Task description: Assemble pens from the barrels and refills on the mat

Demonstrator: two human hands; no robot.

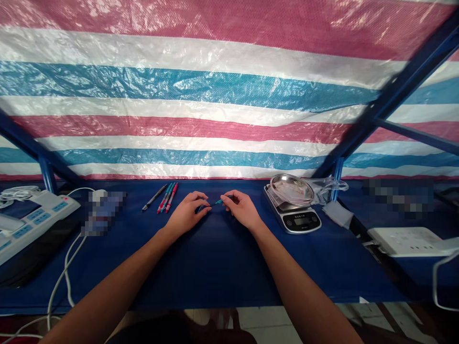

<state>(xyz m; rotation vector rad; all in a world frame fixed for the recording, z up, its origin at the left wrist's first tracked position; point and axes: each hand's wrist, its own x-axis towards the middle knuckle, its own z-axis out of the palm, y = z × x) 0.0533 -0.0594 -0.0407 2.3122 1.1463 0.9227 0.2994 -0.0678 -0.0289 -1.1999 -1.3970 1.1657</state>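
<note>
A slim pen [216,203] with a dark shaft and a teal part lies across the gap between my two hands, low over the blue table. My left hand [188,211] pinches its dark end between thumb and fingers. My right hand [243,209] has thumb and fingers closed on the teal end. Fingers cover both ends, so I cannot tell whether the pen is whole or in parts. Left of my left hand lie a black pen [154,197] and a small group of teal and pink pens [167,198], side by side.
To the right stands a digital kitchen scale [300,221] bearing a steel bowl [292,189], with a clear plastic bag [324,188] beside it. Power strips sit at left [38,217] and right [407,241], with white cables [68,267]. Blue frame bars and a striped tarp [215,126] rise behind.
</note>
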